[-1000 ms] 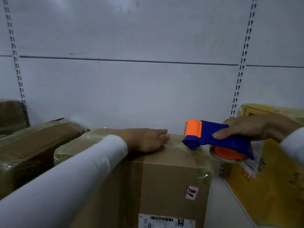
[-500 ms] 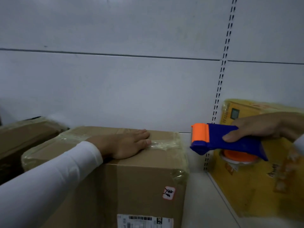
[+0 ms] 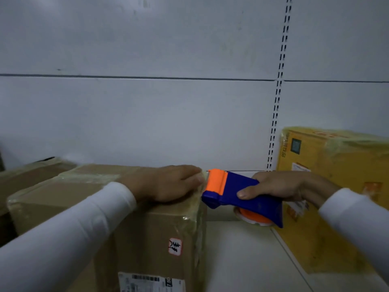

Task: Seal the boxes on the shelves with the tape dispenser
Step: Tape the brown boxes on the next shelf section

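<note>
Here the left hand (image 3: 168, 183) lies flat on top of the brown cardboard box (image 3: 130, 218), fingers straight and pressed down near the box's right top edge, where clear tape already wraps the corner. The right hand (image 3: 280, 186) grips the blue and orange tape dispenser (image 3: 237, 196), thumb curled along its near side and the other fingers wrapped over the top. The dispenser's orange front end sits just beside the left fingertips, at the box's right edge, with the orange roll hub hanging below the blue body over the white shelf (image 3: 242, 256). Whether a strip of tape runs from the dispenser to the box cannot be told, since clear tape does not show against the pale wall.

Judging by this, the risk lies at the edge. If the dispenser head meets the cardboard at a poor angle, the tape may fail to catch and slide off the corner. The cutter end is close to the left fingertips, so a quick pull could nick them or tape them to the lid. Pressing unevenly could let the tape wrinkle over the layers already there, leaving the seam loose.

A yellow box (image 3: 328, 192) stands to the right, touching or nearly touching the right wrist, and another taped brown box (image 3: 31, 178) sits at the left
</note>
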Action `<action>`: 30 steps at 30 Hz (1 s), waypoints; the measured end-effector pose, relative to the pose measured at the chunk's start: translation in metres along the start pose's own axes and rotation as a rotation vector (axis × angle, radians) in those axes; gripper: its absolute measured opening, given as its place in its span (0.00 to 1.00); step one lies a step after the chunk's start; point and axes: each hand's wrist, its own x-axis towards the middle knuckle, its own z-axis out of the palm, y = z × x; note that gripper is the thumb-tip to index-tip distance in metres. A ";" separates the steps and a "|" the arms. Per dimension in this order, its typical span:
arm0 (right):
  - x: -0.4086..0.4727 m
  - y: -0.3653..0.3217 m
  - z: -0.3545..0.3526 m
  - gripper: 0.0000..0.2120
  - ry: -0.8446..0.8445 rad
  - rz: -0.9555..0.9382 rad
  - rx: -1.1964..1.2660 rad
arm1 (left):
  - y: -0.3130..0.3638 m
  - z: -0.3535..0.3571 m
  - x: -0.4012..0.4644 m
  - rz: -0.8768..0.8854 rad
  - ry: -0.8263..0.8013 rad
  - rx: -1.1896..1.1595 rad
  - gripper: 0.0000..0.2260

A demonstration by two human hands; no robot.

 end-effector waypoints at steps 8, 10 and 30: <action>-0.024 0.003 0.001 0.33 0.055 0.033 0.049 | -0.003 0.014 0.007 -0.012 -0.005 -0.063 0.20; -0.033 0.004 0.001 0.36 0.084 0.077 0.002 | -0.005 0.014 0.006 -0.008 -0.009 -0.050 0.21; -0.012 -0.016 0.043 0.23 0.252 0.377 -0.313 | -0.013 0.016 0.008 0.072 0.070 0.023 0.20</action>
